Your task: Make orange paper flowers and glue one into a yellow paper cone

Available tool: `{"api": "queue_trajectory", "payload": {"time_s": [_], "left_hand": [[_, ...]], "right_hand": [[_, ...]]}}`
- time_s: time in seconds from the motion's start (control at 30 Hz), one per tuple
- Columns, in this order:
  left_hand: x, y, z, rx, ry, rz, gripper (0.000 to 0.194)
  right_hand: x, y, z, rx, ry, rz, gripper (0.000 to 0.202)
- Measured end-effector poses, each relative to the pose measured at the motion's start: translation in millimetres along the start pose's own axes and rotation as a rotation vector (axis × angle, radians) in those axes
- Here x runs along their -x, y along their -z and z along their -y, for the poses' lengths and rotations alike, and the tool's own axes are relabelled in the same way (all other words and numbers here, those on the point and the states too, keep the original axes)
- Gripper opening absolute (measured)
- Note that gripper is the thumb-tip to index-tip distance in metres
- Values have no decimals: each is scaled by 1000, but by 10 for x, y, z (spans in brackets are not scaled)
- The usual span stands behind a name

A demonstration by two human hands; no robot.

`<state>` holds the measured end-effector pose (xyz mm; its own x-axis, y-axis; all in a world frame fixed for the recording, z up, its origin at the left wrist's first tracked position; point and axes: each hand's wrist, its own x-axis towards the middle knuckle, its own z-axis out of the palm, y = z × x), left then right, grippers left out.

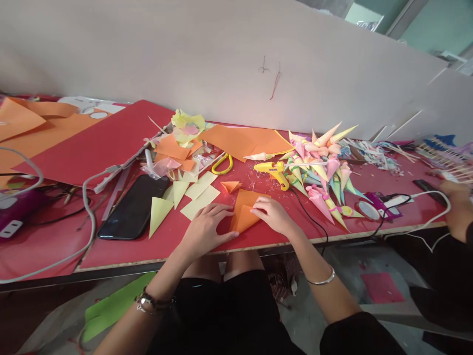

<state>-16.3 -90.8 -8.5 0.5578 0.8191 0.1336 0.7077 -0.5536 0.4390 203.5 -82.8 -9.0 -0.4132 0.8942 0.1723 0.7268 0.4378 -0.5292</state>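
Note:
An orange paper sheet (246, 217) lies near the table's front edge, with one part folded over. My right hand (271, 214) pinches its upper right side between thumb and fingers. Beside its left edge, my left hand (209, 229) rests with fingers spread, the thumb tip close to the paper's lower corner. Just behind the sheet sits a small folded orange piece (230, 186). Pale yellow-green paper pieces (200, 202) lie to the left of it. A yellow glue gun (273, 172) rests behind my right hand, next to a pile of pastel paper cones (318, 172).
A black phone (133, 207) and white cable lie at the left. Yellow-handled scissors (222, 164) are behind the papers. Large red (99, 138) and orange sheets cover the back left. At the far right is another person's hand (458, 207) near a dark phone.

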Motion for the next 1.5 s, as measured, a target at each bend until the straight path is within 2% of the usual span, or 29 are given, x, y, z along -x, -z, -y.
{"api": "queue_trajectory", "payload": {"time_s": [0.23,0.4,0.73,1.5], "left_hand": [[-30,-6,17,15,21,-23,33],[-26,-29,15,-9,12,-22,31],[-16,-75,26,-83,6,-50,41],[-21,-53,26,-84,-6,-27,44]], "right_hand": [[-106,-115,-44,214,-16,-72,25],[-122,-130,-26,301,-24,-72,24],[-154,-193,-11,383,-30,-117,28],[-187,-255,14,421,-95,-126,24]]}}
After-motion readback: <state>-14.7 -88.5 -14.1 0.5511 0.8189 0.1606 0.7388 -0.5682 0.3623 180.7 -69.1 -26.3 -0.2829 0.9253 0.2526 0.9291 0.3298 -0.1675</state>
